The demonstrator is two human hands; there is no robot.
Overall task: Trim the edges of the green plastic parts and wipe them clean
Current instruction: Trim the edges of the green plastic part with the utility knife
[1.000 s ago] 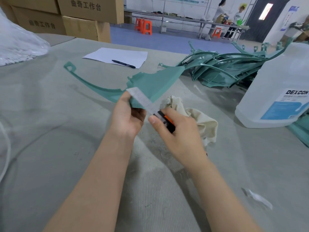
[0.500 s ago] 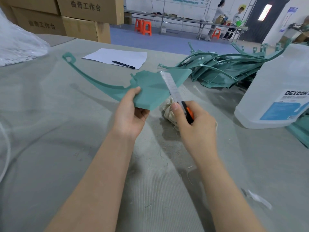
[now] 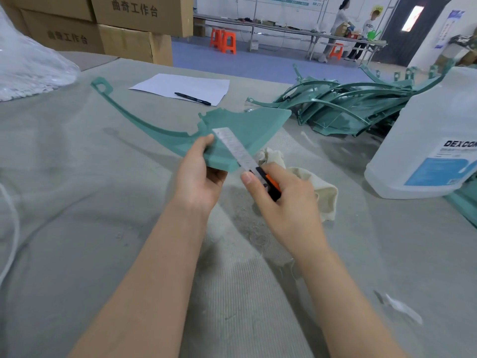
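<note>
My left hand [image 3: 200,174] grips the near edge of a green plastic part [image 3: 245,127], a flat wedge with a long curved arm ending in a loop at the upper left, held above the table. My right hand [image 3: 284,202] grips an orange and black utility knife [image 3: 268,183]. Its long extended blade [image 3: 235,148] lies across the part's near right edge. A cream cloth [image 3: 317,187] lies crumpled on the table just behind my right hand. A pile of several more green parts [image 3: 348,104] sits at the back right.
A large translucent jug [image 3: 433,140] with a blue label stands at right. Paper [image 3: 185,86] with a black pen [image 3: 192,98] lies at the back centre. A white plastic bag [image 3: 28,65] is at far left, cardboard boxes [image 3: 124,24] behind. Shavings and a plastic scrap [image 3: 402,307] lie on the grey table [image 3: 77,202].
The blade slid back toward me along the part's right edge, from the far tip to the near corner. My left hand keeps its hold on the part, which shifted slightly.
</note>
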